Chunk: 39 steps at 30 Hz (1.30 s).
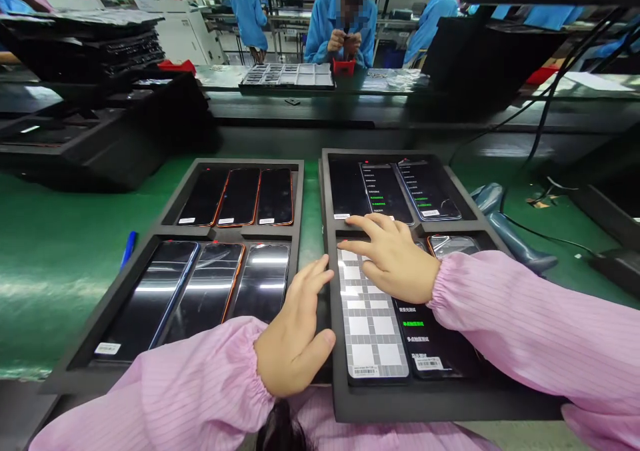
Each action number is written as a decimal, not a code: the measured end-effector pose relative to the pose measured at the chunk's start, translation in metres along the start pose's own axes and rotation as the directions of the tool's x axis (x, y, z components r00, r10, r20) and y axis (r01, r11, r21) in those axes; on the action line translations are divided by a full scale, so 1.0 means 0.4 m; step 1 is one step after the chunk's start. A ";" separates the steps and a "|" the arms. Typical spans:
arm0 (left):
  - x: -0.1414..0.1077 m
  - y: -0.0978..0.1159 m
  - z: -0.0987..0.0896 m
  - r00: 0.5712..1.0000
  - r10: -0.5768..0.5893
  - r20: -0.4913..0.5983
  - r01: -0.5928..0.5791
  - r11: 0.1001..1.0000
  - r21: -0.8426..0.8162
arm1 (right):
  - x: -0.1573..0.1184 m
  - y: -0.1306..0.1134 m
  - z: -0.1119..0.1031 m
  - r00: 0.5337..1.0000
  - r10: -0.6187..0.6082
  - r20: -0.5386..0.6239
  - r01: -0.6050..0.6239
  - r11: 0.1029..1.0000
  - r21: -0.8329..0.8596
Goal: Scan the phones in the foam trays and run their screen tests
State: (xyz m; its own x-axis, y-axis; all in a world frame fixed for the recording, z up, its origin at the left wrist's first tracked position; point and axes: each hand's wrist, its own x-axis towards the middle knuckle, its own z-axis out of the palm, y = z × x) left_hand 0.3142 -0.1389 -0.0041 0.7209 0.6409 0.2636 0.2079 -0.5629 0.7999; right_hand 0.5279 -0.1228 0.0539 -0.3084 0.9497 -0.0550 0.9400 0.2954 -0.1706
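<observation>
From the head view: the right hand [397, 264] is spread over the upper end of a checkered-screen phone [373, 331], which sits in the near left slot of the right-hand tray [425, 404]. Fingers are loose and apart, gripping nothing; can't tell if a fingertip actually meets the glass. Left hand [300, 334] is open and empty too, by the gap between the trays.

My take: use one light fingertip, tuck the others up so they don't brush the neighbouring screen, and keep that sleeve [500, 318] off the glass.

Materials-wise, the trays look like matte black foam with squared pockets. The phones are flat, glossy slabs with rounded corners, some edged orange or blue. Left tray [65, 374] has six dark ones. The sleeves are thin, striped pink cloth with gathered cuffs.
</observation>
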 end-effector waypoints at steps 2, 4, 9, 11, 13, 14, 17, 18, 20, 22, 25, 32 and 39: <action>-0.001 0.000 -0.001 1.000 -0.002 0.003 0.002 1.000 0.006 | -0.004 0.006 0.001 1.000 0.014 0.008 -0.013 1.000 -0.017; -0.002 0.000 -0.002 1.000 0.006 0.005 -0.006 1.000 0.012 | -0.013 0.019 0.000 0.999 0.039 0.010 -0.038 0.999 -0.027; 0.001 0.006 -0.005 1.000 0.020 0.012 -0.020 1.000 0.013 | -0.044 0.057 -0.008 0.995 0.095 -0.001 -0.095 0.995 -0.037; 0.002 0.008 -0.006 1.000 0.024 0.014 -0.024 1.000 0.010 | -0.053 0.067 -0.010 0.995 0.103 -0.008 -0.104 0.994 -0.046; 0.002 0.008 -0.006 1.000 0.022 0.013 -0.022 1.000 0.009 | -0.060 0.073 -0.010 0.994 0.109 -0.012 -0.109 0.993 -0.050; 0.001 0.007 -0.006 1.000 0.021 0.012 -0.021 1.000 0.008 | -0.063 0.076 -0.009 0.994 0.110 -0.014 -0.111 0.993 -0.050; 0.000 0.004 -0.005 1.000 0.016 0.013 -0.016 1.000 0.010 | -0.071 0.080 -0.007 0.993 0.115 -0.029 -0.116 0.992 -0.048; -0.001 0.003 -0.005 1.000 0.015 0.014 -0.015 1.000 0.010 | -0.074 0.081 -0.006 0.993 0.114 -0.040 -0.116 0.992 -0.050; -0.002 0.000 -0.005 1.000 0.017 0.014 -0.017 1.000 0.011 | -0.082 0.081 -0.005 0.992 0.110 -0.057 -0.113 0.992 -0.055; -0.003 -0.002 -0.005 1.000 0.016 0.016 -0.017 1.000 0.010 | -0.091 0.080 -0.005 0.993 0.105 -0.054 -0.108 0.992 -0.059; -0.002 -0.003 -0.005 1.000 0.020 0.020 -0.021 1.000 0.015 | -0.103 0.074 -0.007 0.995 0.095 -0.040 -0.098 0.994 -0.054; 0.002 0.006 -0.006 0.999 0.028 0.018 -0.029 0.999 0.036 | -0.092 0.037 0.004 0.997 0.024 -0.076 -0.027 0.999 -0.029; 0.001 0.003 -0.004 1.000 0.014 0.022 -0.015 0.999 0.039 | -0.045 -0.016 0.016 0.998 -0.039 -0.054 0.040 0.999 0.023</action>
State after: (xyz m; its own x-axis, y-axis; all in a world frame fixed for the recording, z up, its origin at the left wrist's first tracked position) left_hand 0.3136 -0.1385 -0.0021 0.7383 0.6212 0.2627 0.2226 -0.5921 0.7745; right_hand 0.5264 -0.1424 0.0496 -0.3366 0.9416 0.0046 0.9232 0.3309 -0.1952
